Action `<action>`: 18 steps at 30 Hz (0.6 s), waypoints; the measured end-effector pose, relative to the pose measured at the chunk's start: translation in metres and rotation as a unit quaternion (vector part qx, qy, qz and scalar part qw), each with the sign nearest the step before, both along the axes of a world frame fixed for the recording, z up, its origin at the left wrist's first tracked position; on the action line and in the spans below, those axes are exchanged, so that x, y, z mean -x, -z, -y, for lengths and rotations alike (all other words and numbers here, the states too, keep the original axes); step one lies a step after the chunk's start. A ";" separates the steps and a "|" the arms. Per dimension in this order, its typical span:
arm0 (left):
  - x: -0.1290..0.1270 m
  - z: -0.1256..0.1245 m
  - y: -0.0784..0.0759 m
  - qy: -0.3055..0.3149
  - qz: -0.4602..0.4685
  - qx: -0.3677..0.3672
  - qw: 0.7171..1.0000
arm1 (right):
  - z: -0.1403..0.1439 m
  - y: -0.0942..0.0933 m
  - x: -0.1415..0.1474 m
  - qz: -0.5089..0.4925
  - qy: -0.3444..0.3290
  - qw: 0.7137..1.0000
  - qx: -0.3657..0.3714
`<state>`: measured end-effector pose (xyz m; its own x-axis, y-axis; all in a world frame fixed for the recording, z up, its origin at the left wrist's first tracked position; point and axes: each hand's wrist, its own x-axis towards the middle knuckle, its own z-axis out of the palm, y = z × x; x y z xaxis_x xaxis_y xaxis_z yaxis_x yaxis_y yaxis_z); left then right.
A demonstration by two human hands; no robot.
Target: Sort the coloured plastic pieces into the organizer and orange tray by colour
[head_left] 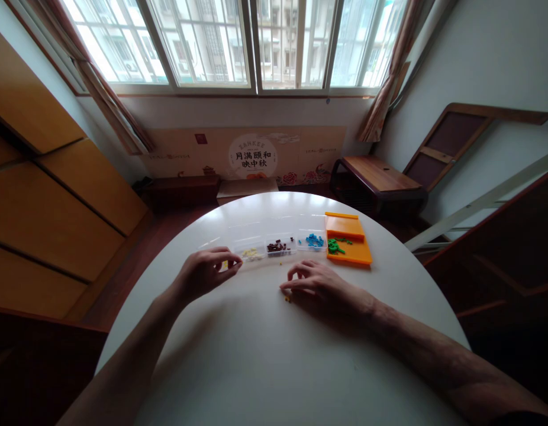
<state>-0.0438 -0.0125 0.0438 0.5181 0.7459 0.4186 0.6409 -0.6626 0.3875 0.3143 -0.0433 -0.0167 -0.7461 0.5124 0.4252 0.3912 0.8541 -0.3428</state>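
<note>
My left hand (pixel 210 271) is held over the table beside the clear compartment with pale yellow pieces (pixel 251 253). Its thumb and forefinger come together in a pinch; whatever lies between the tips is too small to make out. My right hand (pixel 316 280) rests low over the tabletop, fingers apart and reaching left. Just below its fingertips lie a few tiny orange-yellow pieces (pixel 287 299). One more small yellow piece (pixel 280 263) sits near the compartment of dark brown pieces (pixel 278 246). Some yellow bits are partly hidden behind my left hand.
Clear plastic boxes with raised lids line up across the white round table (pixel 256 367). Blue pieces (pixel 314 240) fill one; green pieces (pixel 336 246) lie in an orange box (pixel 360 258) at the right end. A wooden side table (pixel 376 167) stands beyond.
</note>
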 end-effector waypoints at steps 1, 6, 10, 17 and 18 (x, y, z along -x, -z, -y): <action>0.005 -0.001 -0.001 -0.016 -0.031 -0.011 0.999 | 0.000 0.000 0.000 -0.005 0.002 1.000 -0.003; 0.020 -0.002 -0.006 -0.085 -0.094 -0.037 0.991 | 0.001 0.000 0.002 -0.031 0.014 0.999 0.003; 0.024 -0.002 -0.007 -0.123 -0.107 -0.035 0.986 | 0.003 -0.002 0.003 -0.042 0.019 0.999 0.007; 0.027 -0.004 -0.002 -0.144 -0.123 -0.030 0.981 | 0.002 -0.004 0.002 -0.045 0.016 0.999 0.000; 0.028 -0.004 -0.002 -0.145 -0.122 -0.031 0.981 | 0.001 -0.003 0.002 -0.046 0.018 0.999 -0.003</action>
<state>-0.0715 -0.0085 0.0453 0.3777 0.8538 0.3582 0.8749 -0.4557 0.1637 0.3120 -0.0444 -0.0138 -0.6849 0.5353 0.4943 0.3879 0.8422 -0.3746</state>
